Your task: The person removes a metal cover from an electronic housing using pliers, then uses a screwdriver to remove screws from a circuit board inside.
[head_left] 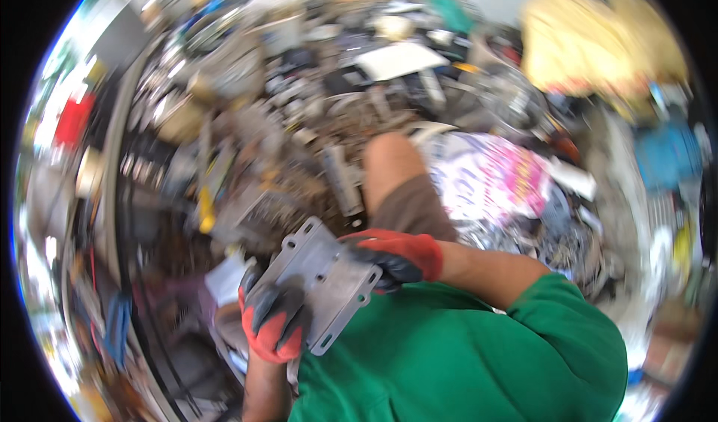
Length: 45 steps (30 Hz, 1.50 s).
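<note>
Cluttered scrap heap [314, 123] behind metal plate [325, 276], left hand [273, 321], right hand [393, 257].

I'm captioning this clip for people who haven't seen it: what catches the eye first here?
A grey metal plate with slotted edges, low in the middle, held by both gloved hands: left hand below it, right hand at its right edge. Behind lies a blurred scrap heap, with a yellow bundle top right.

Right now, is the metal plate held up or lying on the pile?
Held up: the metal plate is gripped by the left hand and right hand, tilted, off the scrap.
</note>
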Tool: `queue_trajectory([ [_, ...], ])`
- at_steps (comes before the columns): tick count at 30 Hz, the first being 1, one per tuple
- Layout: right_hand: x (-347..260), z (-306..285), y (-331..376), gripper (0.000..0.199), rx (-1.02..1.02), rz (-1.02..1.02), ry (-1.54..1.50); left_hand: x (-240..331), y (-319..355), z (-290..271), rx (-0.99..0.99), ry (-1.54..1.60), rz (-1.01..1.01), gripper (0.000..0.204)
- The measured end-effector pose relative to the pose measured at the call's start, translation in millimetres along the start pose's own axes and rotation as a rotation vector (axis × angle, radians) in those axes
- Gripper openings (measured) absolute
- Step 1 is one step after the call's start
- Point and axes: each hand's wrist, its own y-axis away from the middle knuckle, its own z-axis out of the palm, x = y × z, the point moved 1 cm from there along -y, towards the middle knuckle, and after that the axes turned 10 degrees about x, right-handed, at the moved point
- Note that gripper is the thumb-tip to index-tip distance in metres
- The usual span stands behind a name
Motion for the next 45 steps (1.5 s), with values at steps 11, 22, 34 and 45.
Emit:
queue_trajectory([
  [11, 56.0, -102.9, 279.2, 0.037, 1.106, -0.662, -0.719, 102.6, -176.7, 212.1, -0.432, 0.295, 0.341, 0.044],
  [22, 113.4, -330.8, 483.4, 0.046, 2.259, -0.841, -0.322, 231.5, -123.9, 350.3, -0.736, 0.969, 0.59, 0.035],
  [34, 34.6, -366.6, 407.5, 0.045, 2.07, -0.412, 0.165, -14.4, -55.8, 125.1, -0.342, 0.614, -0.936, 0.026],
  [45, -108.8, -115.3, 19.2, 0.035, 0.757, -0.09, 0.586, -29.9, 99.7, 88.0, -0.213, 0.443, -1.364, 0.028],
])
